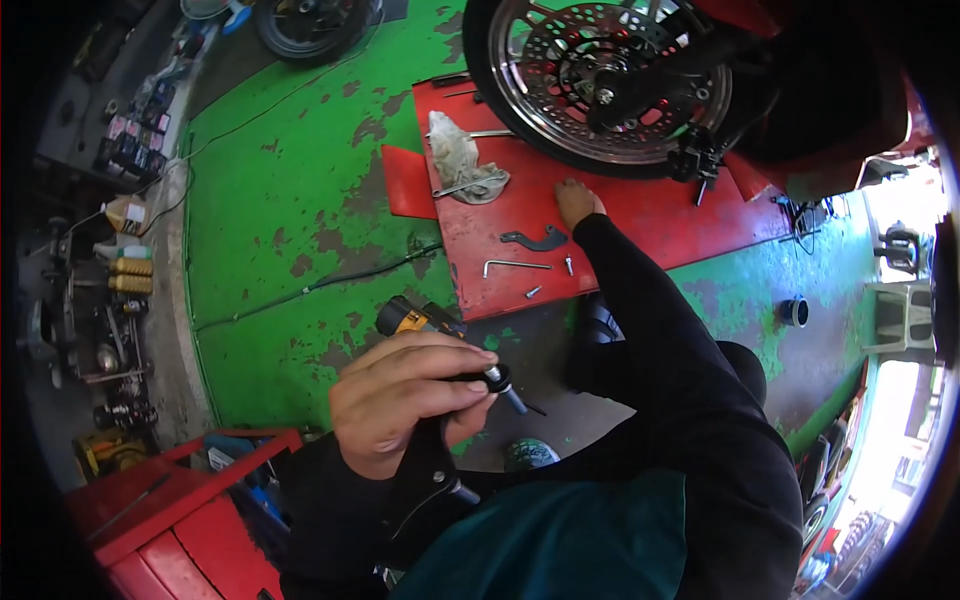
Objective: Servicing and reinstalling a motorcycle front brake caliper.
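Note:
My left hand (405, 400) is closed around a black metal part (436, 470), with a silver bolt (508, 390) through a black ring between its fingertips. My right arm reaches to the red platform (520, 285), where my right hand (578, 202) rests with bent fingers apart beneath the motorcycle's front wheel (540, 140). Near it lie a dark curved bracket (530, 240), an L-shaped key (515, 266) and small bolts (568, 265). A crumpled rag (455, 150) with a wrench (470, 187) lies farther left. A yellow-and-black power tool (405, 322) is partly hidden behind my left hand.
The brake caliper (698, 152) hangs by the wheel. A red tool cart (190, 530) stands at lower left. A hose (310, 290) crosses the green floor, with another wheel (310, 25) beyond. Bottles (130, 275) and parts line the left side; a plastic chair (900, 315) is at right.

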Tool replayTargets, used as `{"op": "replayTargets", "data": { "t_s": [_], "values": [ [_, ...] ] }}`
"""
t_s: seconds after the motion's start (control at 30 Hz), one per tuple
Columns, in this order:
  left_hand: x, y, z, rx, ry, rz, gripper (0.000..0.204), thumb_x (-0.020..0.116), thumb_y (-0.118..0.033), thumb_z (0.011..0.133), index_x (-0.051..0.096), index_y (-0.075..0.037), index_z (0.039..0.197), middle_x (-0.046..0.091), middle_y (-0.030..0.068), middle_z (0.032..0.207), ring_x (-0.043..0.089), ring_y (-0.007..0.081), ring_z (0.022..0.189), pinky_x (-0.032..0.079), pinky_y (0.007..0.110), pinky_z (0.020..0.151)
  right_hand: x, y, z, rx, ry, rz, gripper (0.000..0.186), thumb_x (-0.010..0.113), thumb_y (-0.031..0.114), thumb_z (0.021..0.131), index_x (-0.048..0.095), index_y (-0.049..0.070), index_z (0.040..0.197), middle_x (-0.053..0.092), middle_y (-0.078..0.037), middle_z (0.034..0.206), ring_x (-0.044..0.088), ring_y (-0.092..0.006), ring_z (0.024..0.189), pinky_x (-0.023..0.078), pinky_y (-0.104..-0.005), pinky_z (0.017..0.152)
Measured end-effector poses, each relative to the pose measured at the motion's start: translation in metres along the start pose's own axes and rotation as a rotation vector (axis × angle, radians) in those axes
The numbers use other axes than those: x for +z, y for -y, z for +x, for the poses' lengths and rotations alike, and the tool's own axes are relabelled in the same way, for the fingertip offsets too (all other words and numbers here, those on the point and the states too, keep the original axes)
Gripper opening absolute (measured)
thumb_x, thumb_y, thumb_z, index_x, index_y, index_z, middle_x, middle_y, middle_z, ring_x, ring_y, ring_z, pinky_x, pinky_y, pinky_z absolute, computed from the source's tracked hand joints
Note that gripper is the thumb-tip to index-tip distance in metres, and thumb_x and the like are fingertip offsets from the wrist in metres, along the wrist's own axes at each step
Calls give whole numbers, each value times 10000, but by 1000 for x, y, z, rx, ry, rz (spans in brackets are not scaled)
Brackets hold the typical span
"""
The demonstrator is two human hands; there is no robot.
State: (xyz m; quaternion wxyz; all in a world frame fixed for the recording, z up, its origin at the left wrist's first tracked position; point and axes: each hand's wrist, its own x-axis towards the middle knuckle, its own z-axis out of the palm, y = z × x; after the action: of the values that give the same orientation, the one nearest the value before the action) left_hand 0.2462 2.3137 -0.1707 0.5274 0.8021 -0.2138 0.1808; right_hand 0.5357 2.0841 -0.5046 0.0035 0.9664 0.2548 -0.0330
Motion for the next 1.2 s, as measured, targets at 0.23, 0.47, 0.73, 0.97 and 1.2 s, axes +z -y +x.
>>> {"op": "replayTargets", "data": {
  "t_s": [0.23, 0.47, 0.73, 0.97, 1.2],
  "values": [
    [0, -5, -2, 34, -22, -48, 213, 811, 54, 719, 667, -19, 859, 723, 167, 934, 721, 302, 858, 575, 362, 721, -52, 3, -10, -213, -52, 148, 116, 561, 74, 850, 606, 38, 951, 670, -164, 904, 685, -350, 867, 568, -430, 762],
    [1, -15, -6, 110, -45, -164, 233, 814, 74, 705, 683, -20, 872, 715, 148, 912, 722, 285, 845, 579, 354, 711, -298, 85, -75, -407, 442, 1302, 190, 724, 100, 906, 664, -23, 1039, 694, -62, 867, 660, -121, 784, 547, -279, 716],
    [5, -37, -6, 119, -32, -171, 241, 824, 78, 670, 694, -24, 847, 692, 94, 842, 714, 215, 741, 568, 318, 636, -396, 107, -161, -655, 582, 1350, 237, 774, 88, 871, 671, -26, 1052, 690, -51, 945, 656, -98, 865, 528, -240, 769],
    [4, -44, 0, 295, 26, -149, 262, 848, 48, 673, 722, -53, 879, 690, 86, 845, 696, 235, 705, 546, 320, 620, -406, 99, -171, -592, 865, 1346, 238, 728, 81, 909, 675, -36, 1109, 691, -61, 950, 663, -107, 872, 541, -251, 774],
    [2, -45, 0, 326, 22, -191, 272, 859, 36, 671, 728, -59, 890, 691, 74, 841, 693, 228, 690, 535, 313, 596, -413, 103, -168, -683, 908, 1279, 235, 671, 98, 958, 664, -33, 1153, 691, -52, 944, 657, -91, 849, 546, -241, 756]
  ]
}}
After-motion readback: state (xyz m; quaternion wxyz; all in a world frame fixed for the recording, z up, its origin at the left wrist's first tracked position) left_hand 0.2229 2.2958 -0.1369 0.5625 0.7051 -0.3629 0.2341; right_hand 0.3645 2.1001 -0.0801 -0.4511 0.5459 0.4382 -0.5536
